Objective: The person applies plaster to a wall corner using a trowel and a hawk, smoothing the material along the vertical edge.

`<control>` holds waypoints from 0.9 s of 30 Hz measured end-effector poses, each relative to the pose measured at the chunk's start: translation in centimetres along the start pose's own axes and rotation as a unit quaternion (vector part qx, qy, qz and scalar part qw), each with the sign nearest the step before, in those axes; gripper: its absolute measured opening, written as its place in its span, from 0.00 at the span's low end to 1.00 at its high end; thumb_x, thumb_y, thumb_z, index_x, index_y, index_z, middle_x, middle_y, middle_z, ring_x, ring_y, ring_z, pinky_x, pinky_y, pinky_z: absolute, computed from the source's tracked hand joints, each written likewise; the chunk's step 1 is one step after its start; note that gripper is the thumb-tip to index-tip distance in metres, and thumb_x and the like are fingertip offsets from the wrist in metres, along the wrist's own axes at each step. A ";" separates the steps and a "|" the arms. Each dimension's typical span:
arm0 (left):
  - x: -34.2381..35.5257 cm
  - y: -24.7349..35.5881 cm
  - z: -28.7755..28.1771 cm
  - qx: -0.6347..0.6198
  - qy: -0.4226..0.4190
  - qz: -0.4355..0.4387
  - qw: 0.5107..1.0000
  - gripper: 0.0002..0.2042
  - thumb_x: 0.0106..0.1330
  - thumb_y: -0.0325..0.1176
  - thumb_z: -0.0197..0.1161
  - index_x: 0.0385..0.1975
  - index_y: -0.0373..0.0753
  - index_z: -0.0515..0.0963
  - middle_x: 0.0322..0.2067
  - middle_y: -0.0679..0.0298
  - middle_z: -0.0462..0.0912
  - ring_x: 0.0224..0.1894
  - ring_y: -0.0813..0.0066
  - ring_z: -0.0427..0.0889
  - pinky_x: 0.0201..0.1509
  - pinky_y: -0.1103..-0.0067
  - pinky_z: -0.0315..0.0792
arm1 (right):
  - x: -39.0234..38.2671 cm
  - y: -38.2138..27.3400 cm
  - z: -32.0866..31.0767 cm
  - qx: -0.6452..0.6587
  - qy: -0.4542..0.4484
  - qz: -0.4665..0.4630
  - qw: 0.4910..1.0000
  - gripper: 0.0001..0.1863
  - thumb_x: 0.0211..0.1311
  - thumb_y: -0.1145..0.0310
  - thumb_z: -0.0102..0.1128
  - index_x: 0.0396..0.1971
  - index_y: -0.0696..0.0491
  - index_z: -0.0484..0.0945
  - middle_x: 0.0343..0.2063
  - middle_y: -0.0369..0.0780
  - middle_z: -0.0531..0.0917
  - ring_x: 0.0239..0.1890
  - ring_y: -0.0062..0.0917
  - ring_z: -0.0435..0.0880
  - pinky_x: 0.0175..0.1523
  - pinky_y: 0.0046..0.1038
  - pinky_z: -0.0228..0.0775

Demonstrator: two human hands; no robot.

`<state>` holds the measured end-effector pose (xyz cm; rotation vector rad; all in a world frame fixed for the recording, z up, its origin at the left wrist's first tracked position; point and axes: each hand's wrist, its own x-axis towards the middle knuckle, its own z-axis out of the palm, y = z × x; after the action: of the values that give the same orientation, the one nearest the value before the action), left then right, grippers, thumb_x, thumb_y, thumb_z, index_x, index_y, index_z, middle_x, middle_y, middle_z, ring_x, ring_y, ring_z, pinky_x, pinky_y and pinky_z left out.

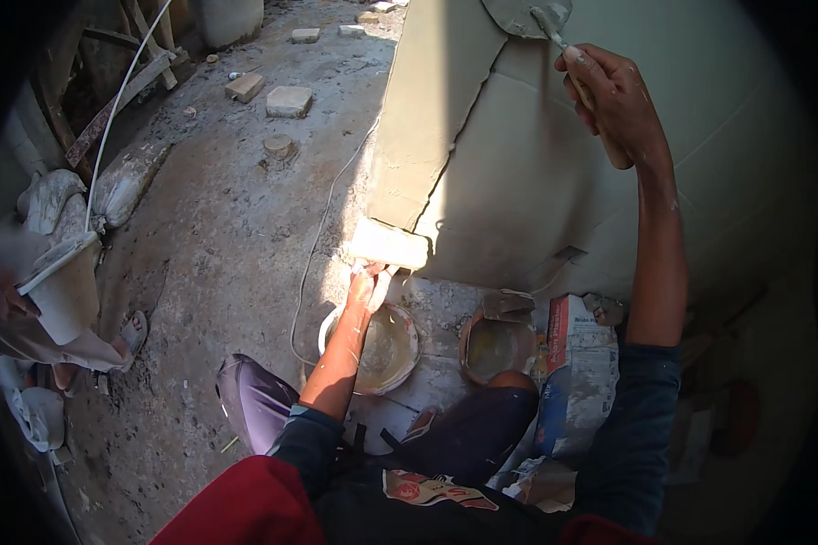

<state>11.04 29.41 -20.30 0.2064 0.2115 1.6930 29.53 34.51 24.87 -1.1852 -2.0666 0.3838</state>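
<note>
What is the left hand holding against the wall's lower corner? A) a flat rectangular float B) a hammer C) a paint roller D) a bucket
A: the left hand grips a pale flat rectangular float pressed at the wall corner, above the bowl; the right hand holds a trowel.

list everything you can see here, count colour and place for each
trowel: 1, grey with wet plaster, top centre against the wall, in the right hand
wall: 1, pale grey-green plaster, right half
float board: 1, pale cream, at the wall's lower corner, in the left hand
white bucket: 1, holds beige mix, below the board
orange bucket: 1, holds murky mix, right of the white one
paper sack: 1, white with red, at the wall's foot
bricks: several, grey-tan, on the ground upper left
cable: 1, white, across the ground
left hand: grip on the board
right hand: grip on the trowel handle
</note>
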 end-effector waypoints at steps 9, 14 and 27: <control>0.4 -1.0 -2.9 0.044 0.078 -0.039 0.995 0.22 0.63 0.14 0.48 0.58 0.33 0.65 0.54 0.53 0.74 0.56 0.58 0.76 0.63 0.61 0.71 | -12.6 18.8 19.5 -0.186 -0.199 -0.038 0.961 0.17 0.66 0.59 0.49 0.32 0.60 0.76 0.30 0.53 0.81 0.34 0.52 0.80 0.41 0.45 0.71; 0.6 -1.6 -3.3 0.052 0.097 -0.045 0.993 0.19 0.65 0.15 0.47 0.57 0.32 0.65 0.54 0.53 0.74 0.57 0.57 0.74 0.64 0.58 0.70 | -11.3 15.8 15.7 -0.189 -0.105 -0.064 0.974 0.17 0.66 0.58 0.50 0.34 0.58 0.77 0.30 0.52 0.82 0.35 0.51 0.80 0.42 0.46 0.72; 4.2 0.6 7.0 0.101 0.105 0.010 0.989 0.15 0.66 0.16 0.49 0.52 0.29 0.67 0.46 0.54 0.78 0.49 0.60 0.80 0.59 0.54 0.74 | -18.0 11.9 2.8 0.077 0.126 0.010 0.989 0.15 0.69 0.63 0.54 0.40 0.62 0.79 0.18 0.31 0.74 0.18 0.11 0.67 0.23 0.17 0.58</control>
<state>11.74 33.67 -13.31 0.1793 0.5409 1.7122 40.87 26.01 8.41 -1.1029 -1.7769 0.3756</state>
